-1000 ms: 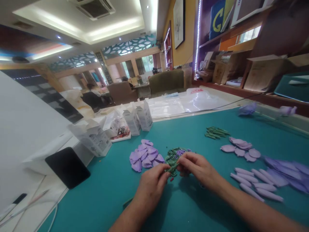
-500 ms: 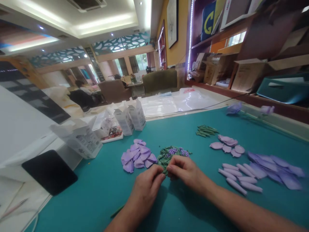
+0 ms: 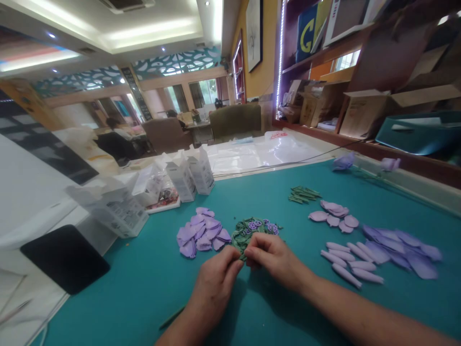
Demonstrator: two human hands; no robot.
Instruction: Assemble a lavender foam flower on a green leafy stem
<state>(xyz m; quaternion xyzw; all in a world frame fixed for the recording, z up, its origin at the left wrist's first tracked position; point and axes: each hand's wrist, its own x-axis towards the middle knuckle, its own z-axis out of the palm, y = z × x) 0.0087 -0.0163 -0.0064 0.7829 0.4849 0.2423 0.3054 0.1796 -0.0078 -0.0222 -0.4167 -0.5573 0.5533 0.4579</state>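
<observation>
My left hand [image 3: 215, 281] and my right hand [image 3: 272, 257] meet at the near edge of a heap of small green and purple parts [image 3: 252, 229] on the teal table [image 3: 144, 283]. Both hands are closed in a pinch on a small green piece [image 3: 243, 254] held between their fingertips. A pile of purple petals [image 3: 200, 232] lies just left of the heap.
To the right lie rolled purple petals [image 3: 347, 262], flat purple petals [image 3: 399, 245], rounder petals [image 3: 333, 214] and green sticks [image 3: 303, 193]. White boxes [image 3: 187, 175] and a black pad [image 3: 63, 257] sit at the left. A person sits far back by the chairs. Shelves line the right wall.
The view has shifted slightly, so everything sits a little further left and lower. My hands stay together at the green heap, fingers working the small green piece.
</observation>
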